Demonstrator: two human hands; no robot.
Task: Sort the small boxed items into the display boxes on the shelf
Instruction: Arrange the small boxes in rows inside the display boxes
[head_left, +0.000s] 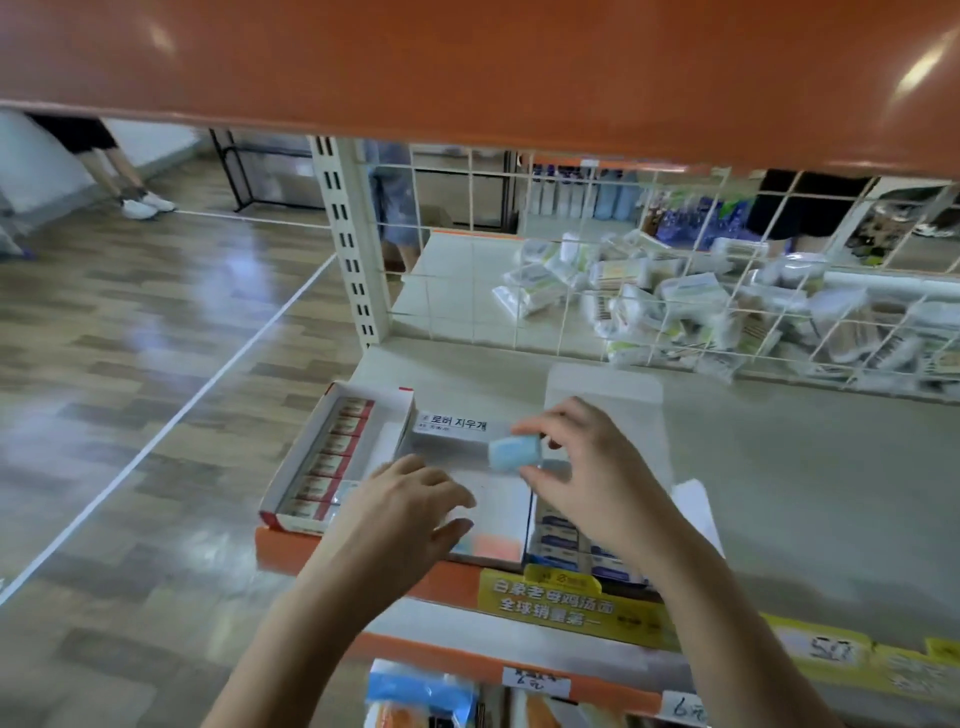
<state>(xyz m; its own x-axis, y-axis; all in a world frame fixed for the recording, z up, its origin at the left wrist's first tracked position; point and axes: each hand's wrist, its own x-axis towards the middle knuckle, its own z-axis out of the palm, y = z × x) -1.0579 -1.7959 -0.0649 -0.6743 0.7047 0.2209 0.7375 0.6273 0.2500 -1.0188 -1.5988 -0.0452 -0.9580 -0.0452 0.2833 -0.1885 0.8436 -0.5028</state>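
The shelf carries three display boxes side by side. The left box holds a row of red packs; the middle box has a flap with Korean lettering; the right box holds blue-and-white packs. Over the middle box, the right hand pinches a blue item, long axis left-right. The left hand hovers, fingers loose, holding nothing.
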